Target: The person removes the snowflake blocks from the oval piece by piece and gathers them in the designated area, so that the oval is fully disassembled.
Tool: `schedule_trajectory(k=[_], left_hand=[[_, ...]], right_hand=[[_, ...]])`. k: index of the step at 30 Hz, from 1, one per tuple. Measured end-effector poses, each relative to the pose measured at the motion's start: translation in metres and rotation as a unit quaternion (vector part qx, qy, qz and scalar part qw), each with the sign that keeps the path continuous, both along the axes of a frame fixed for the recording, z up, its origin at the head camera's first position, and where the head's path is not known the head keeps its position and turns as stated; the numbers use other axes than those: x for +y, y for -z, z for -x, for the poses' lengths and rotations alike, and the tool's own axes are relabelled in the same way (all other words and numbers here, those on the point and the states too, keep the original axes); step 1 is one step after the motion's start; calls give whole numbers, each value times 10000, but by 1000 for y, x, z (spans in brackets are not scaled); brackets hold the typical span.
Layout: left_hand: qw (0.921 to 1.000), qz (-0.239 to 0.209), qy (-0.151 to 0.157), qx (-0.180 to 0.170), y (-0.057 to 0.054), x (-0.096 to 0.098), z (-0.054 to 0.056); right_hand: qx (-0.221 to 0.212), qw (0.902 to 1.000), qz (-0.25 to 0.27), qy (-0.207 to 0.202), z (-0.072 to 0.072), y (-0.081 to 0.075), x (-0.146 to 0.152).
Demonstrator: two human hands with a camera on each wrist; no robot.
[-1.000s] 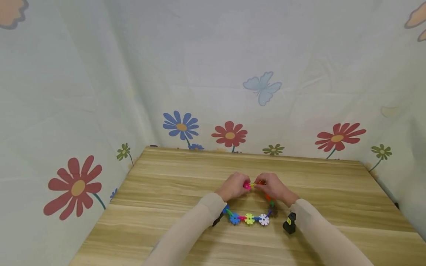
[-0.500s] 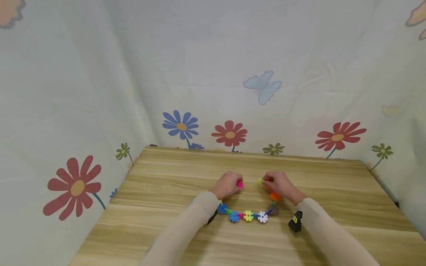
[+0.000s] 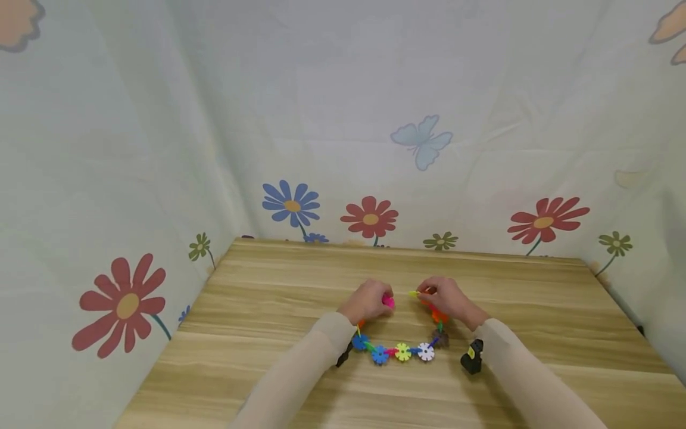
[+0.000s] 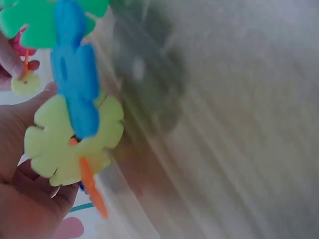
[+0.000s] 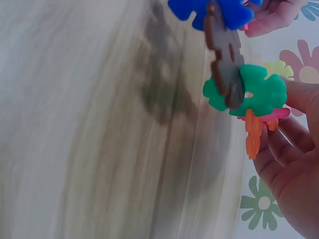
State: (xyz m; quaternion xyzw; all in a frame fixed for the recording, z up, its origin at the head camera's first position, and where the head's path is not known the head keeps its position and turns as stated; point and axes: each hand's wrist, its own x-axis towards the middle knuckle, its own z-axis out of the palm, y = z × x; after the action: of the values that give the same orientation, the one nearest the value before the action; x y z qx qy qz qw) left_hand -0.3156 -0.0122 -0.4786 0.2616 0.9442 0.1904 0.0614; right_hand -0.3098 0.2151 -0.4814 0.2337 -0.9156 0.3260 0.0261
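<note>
Disc chain smooth plastic, semi-gloss; tbl smooth w/ wood grain; backdrop matt creased cloth; sleeves matt fabric.

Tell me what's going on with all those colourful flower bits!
Someone's two hands hold a chain of colourful flower pieces at a table. The left hand grips a pink piece at one end. The right hand pinches a yellow piece at the other. Those ends don't touch, so right now it's a curve, not a closed ring.
</note>
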Motion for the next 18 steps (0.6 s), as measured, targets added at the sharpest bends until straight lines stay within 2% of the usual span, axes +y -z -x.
schedule_trajectory(k=[5, 9, 14, 18], left_hand=[[9999, -57, -66, -94, 1, 2, -4], [9994, -172, -275, -106, -1, 3, -4], [9958, -630, -657, -41, -4, 5, -3], [9907, -1121, -770, 4, -9, 8, -3]], right_hand=[[-233, 9997, 63, 44, 0, -2, -5], [-290, 9994, 162, 66, 1, -2, -7], [-402, 9987, 308, 70, 2, -2, -10], [-509, 9976, 440, 138, 1, -5, -14]])
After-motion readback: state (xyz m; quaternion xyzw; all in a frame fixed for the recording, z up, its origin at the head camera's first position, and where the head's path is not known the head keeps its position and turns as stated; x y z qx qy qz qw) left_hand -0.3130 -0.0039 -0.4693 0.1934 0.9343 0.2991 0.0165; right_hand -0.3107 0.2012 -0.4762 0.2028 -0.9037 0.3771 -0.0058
